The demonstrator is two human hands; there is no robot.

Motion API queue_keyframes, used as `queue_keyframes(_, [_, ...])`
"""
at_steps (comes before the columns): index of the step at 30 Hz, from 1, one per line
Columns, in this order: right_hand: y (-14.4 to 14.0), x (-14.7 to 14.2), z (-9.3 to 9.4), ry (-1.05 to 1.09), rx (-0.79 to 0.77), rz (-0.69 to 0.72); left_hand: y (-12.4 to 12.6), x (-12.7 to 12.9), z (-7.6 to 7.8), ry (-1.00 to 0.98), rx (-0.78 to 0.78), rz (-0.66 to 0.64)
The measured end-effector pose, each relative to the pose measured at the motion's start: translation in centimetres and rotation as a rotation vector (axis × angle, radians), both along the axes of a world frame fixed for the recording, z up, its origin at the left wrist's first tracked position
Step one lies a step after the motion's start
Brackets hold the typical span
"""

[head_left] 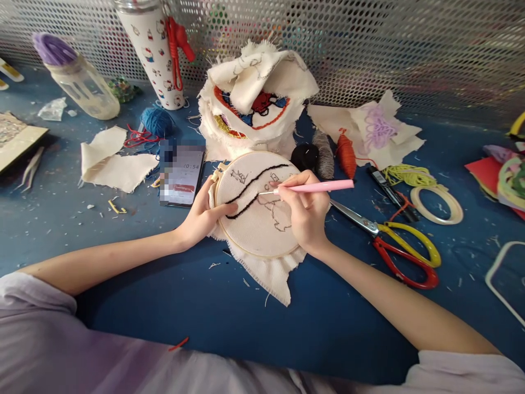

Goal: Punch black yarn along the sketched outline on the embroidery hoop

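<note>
White cloth is stretched in a round embroidery hoop (257, 250), with loose frayed fabric hanging below its rim. My left hand (203, 213) grips the hoop's left side, thumb on the cloth near the end of a black yarn line. My right hand (307, 210) is closed around a pink punch needle (324, 186). Its thin metal tip meets the cloth at the upper end of the lower black yarn line (244, 208). A longer black line curves above it. Pencil or pen sketches show on the cloth, partly covered by my right hand. A black yarn ball (305, 157) sits just behind the hoop.
Scissors (381, 230) with red and yellow handles lie right of my right hand. A phone (184, 175) rests left of the hoop. Behind stand finished embroidered pieces (262, 128), a tumbler (153, 54) and a bottle (84, 85). An orange yarn bundle (346, 154) lies at right.
</note>
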State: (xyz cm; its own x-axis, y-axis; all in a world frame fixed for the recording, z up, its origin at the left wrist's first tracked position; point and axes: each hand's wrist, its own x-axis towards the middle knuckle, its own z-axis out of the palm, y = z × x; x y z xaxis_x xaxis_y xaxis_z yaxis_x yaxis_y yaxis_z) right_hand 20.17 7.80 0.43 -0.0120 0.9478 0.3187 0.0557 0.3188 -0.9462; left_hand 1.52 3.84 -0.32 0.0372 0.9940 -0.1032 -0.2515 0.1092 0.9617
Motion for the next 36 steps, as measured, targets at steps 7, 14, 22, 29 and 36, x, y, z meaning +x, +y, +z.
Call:
queue_keyframes(7, [0.1,0.0,-0.1,0.026,0.012,0.003,0.1,-0.2,0.0,0.004,0.008,-0.014])
queue_keyframes(14, [0.0,0.1,-0.3,-0.062,0.091,0.017,0.0,-0.1,0.1,-0.013,0.012,-0.015])
queue_keyframes(22, [0.0,-0.6,0.2,-0.493,0.279,0.122,0.0,-0.1,0.0,-0.015,0.019,-0.025])
queue_keyframes(29, [0.9,0.1,0.4,-0.376,0.174,0.188,0.2,-0.1,-0.1,-0.02,0.005,-0.01])
queue_keyframes(36, [1.4,0.1,0.7,-0.331,0.211,0.123,0.2,0.1,0.1,-0.027,-0.01,-0.007])
